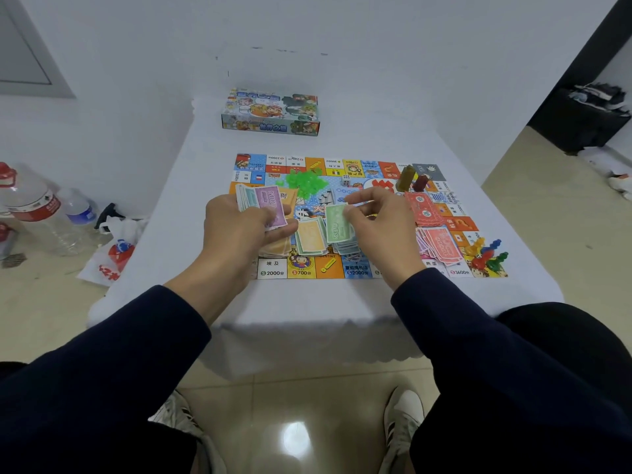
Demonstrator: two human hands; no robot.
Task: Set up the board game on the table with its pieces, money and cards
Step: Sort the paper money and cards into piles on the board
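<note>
Sleeved forearms reach in from six o'clock; on the game board (362, 268), which covers the white surface (191, 213), the left hand (239, 227) grips a fan of banknotes (263, 203) at nine o'clock, purple 5000 on top; sorted money piles (311, 239) lie at centre; the right hand (379, 227) pinches a green 500 note (337, 223) above them; best lowered flat onto its matching pile, edges squared; red cards (441, 246) and pawns (487, 256) sit at four o'clock.
</note>
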